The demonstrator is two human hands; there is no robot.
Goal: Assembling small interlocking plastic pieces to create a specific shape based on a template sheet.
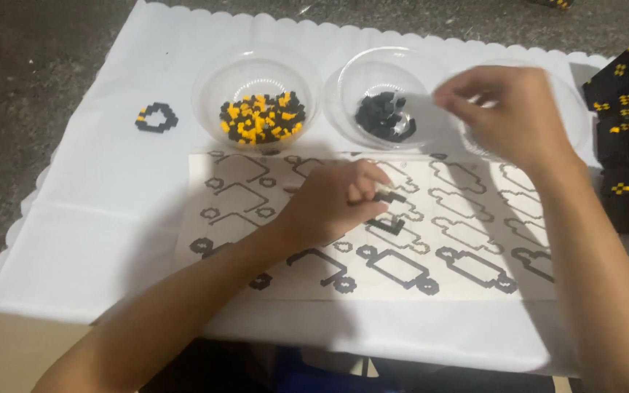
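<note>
Nearest, the left hand (329, 207) rests on the pattern sheet (467, 280), its fingers (368, 191) curled narrow on a small black piece (389, 196) just beside their tips. Beyond them sit a bowl of black and yellow beads (260, 116) and a bowl of black beads (386, 116). Farther right, the right hand (511, 109) hovers over a third clear bowl (573, 109), fingers pinched; whether they hold a bead I cannot tell.

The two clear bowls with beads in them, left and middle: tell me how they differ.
The left bowl holds mixed black and yellow beads; the middle bowl holds only black beads. The left bowl's pile is larger and spreads across its bottom; the middle bowl's is smaller and more bunched. Both are clear, round, upright and stand on the white cloth above the pattern sheet.
</note>
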